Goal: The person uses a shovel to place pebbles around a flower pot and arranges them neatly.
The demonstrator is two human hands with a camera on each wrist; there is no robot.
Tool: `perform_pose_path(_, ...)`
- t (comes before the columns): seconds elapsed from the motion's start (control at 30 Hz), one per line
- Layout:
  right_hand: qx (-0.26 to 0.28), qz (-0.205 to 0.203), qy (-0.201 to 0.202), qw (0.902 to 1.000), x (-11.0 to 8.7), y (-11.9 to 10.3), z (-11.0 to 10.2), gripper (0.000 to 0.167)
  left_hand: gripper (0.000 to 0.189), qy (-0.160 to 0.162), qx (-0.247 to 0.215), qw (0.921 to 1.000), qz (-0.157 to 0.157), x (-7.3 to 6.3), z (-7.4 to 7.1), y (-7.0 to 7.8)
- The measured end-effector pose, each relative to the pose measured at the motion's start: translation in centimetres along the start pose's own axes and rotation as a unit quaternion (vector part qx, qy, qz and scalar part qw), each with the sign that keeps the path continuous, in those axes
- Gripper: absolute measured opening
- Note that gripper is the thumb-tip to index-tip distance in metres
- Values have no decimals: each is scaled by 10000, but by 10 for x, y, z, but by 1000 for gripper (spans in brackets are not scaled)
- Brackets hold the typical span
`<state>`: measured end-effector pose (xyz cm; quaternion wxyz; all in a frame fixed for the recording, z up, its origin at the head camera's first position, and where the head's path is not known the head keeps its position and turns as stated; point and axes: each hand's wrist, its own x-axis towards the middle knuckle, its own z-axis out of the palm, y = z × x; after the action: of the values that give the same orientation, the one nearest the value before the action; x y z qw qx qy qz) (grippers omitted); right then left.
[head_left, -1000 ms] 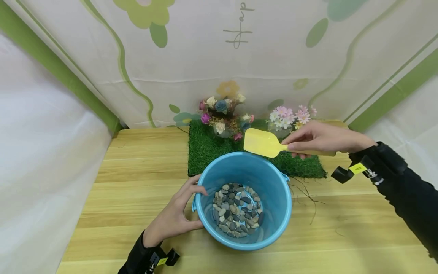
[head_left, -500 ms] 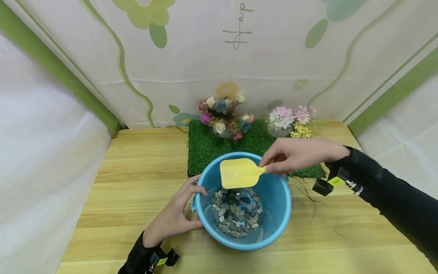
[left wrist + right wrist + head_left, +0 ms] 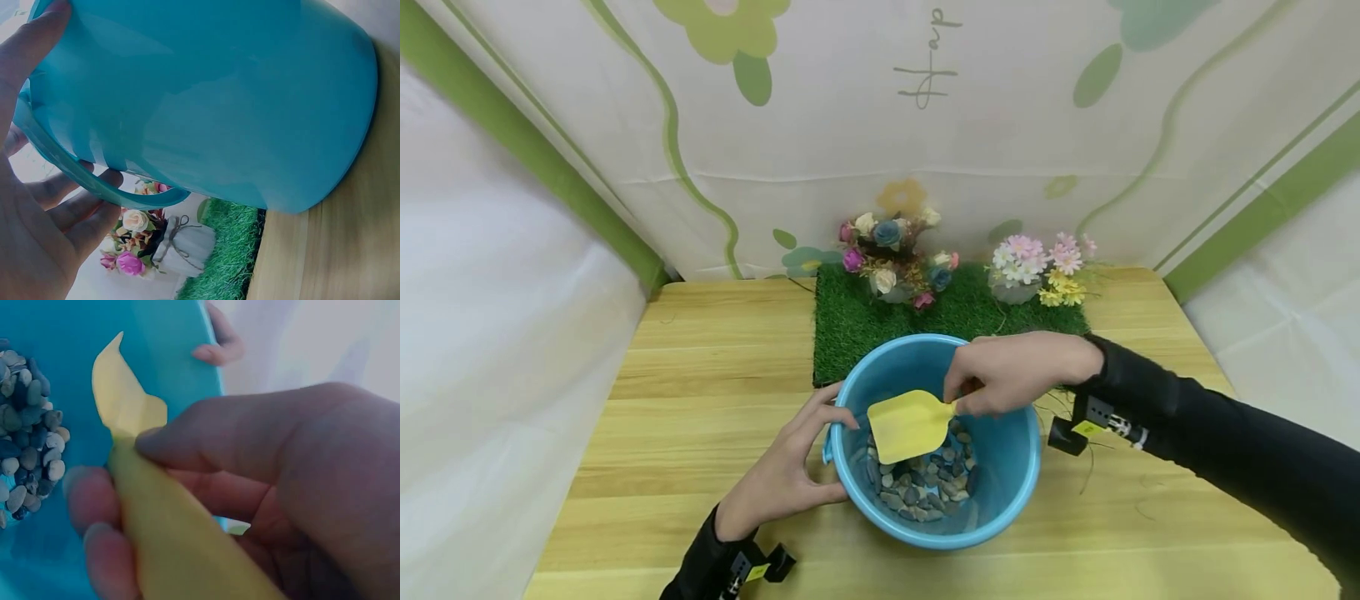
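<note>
A blue bucket [image 3: 936, 527] stands upright on the wooden table, with grey and tan pebbles [image 3: 917, 496] spread over its bottom. My left hand [image 3: 786, 467] grips its left rim, a finger hooked over the edge. In the left wrist view the bucket's handle [image 3: 106, 187] hangs down past my fingers. My right hand [image 3: 1015, 367] pinches the handle of a small yellow shovel [image 3: 910, 427]. Its blade is inside the bucket mouth, over the pebbles, and hides part of them. The right wrist view has thumb and fingertips on both sides of the shovel handle [image 3: 169, 519].
Behind the bucket lies a green artificial grass mat [image 3: 850, 333]. On it stand a pot of mixed roses [image 3: 887, 250] and a pot of pink, white and yellow flowers [image 3: 1026, 262]. A printed curtain [image 3: 820, 125] closes off the back. Thin dry strands [image 3: 1086, 467] lie right of the bucket.
My right hand has carried the shovel leftward and down, from above the mat beside the far rim to inside the bucket. My left hand stays at the rim.
</note>
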<state>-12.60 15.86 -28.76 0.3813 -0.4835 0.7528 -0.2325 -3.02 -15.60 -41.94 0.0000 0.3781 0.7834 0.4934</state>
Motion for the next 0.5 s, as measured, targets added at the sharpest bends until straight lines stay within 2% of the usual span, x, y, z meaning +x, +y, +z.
perform_pose_path(0.17,-478,312,-80,9983,13,-6,6,36,66,30,1,10000,31,0,0,-1)
perform_pose_path(0.5,-896,1372,-321,9860,32,-11,19,50,65,68,-51,9999,114,1,1,-2)
